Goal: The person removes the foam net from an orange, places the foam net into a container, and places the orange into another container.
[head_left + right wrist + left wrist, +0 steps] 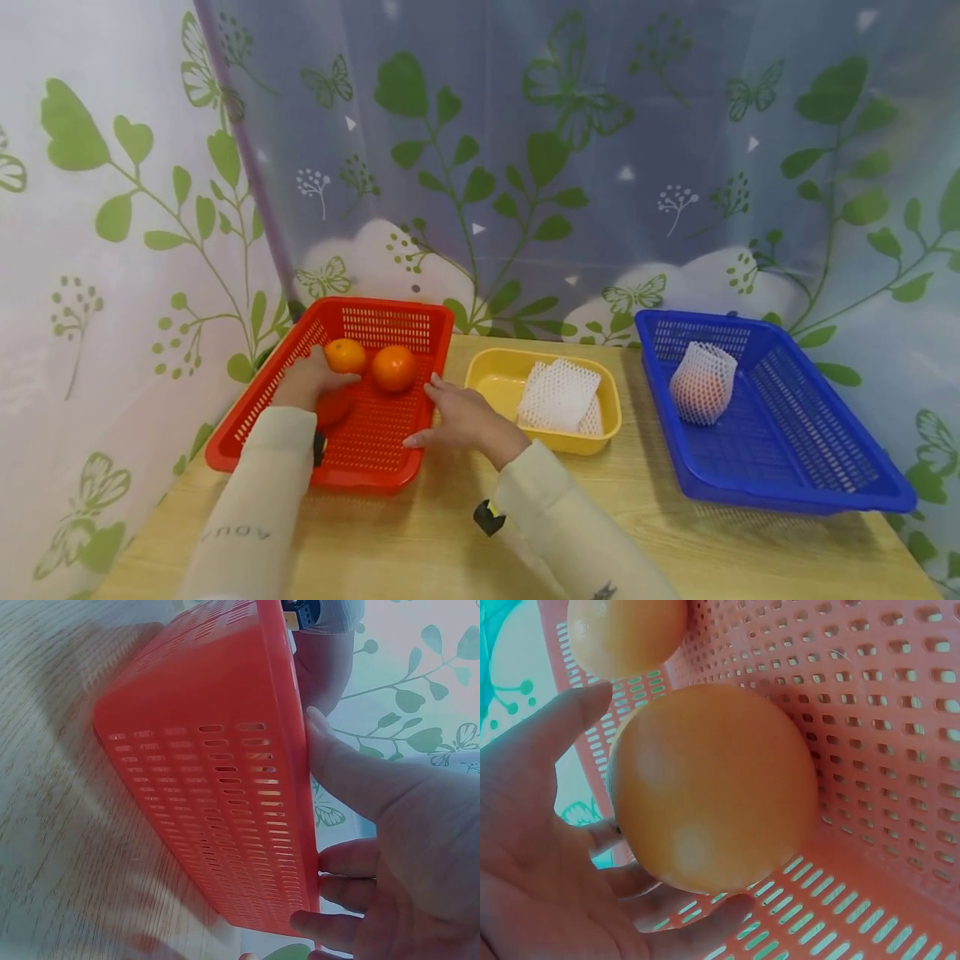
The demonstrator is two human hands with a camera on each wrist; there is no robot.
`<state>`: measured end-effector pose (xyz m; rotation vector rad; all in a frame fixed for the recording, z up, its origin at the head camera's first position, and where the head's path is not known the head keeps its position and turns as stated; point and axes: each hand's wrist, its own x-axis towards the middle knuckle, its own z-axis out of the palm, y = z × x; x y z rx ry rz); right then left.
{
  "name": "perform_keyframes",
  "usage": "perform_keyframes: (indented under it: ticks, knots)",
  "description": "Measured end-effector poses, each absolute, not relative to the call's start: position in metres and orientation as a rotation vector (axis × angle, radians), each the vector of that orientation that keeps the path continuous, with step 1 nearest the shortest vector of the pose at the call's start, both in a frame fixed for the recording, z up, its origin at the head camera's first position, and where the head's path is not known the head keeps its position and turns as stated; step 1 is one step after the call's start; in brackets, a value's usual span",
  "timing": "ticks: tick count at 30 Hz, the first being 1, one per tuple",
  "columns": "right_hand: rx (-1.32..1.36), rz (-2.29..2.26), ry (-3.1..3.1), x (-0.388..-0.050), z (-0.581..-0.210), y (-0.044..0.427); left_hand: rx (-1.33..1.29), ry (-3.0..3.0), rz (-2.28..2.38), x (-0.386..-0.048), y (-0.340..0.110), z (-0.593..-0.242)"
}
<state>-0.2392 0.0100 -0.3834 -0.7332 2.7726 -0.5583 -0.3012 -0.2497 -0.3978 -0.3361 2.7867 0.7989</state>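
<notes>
Left hand is down in the red basket, thumb and fingers spread loosely about an orange, not clenched; whether skin touches peel, can't tell. Key relation: this orange sits on the palm side, between thumb and fingers, inside the basket. Round, so no long axis to line up with; left is the nearer hand. Head view shows three fruits in there: small orange just beside the fingers, bigger orange to their right, reddish fruit partly hidden by the hand. Right hand is outside, fairly straight fingers touching the basket's right rim, no fruit in it. White foam nets lie in the yellow bin, right of it.
</notes>
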Motion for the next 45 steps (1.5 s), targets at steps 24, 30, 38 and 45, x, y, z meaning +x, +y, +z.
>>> perform_keyframes:
  ticks: [24, 30, 38, 45]
  knots:
    - [-0.749, -0.548, 2.772, -0.237, -0.380, 0.007, -0.343, 2.923, 0.846, -0.294, -0.253, -0.396]
    - [-0.700, -0.568, 2.732, -0.237, -0.378, 0.010, -0.298, 3.034, 0.815, -0.302, -0.251, -0.400]
    - [-0.724, -0.614, 2.761, -0.242, -0.375, 0.015, -0.355, 3.150, 0.895, -0.313, -0.247, -0.389]
    - [-0.781, -0.657, 2.811, -0.238, -0.363, 0.033, -0.287, 3.170, 0.897, -0.303, -0.231, -0.362]
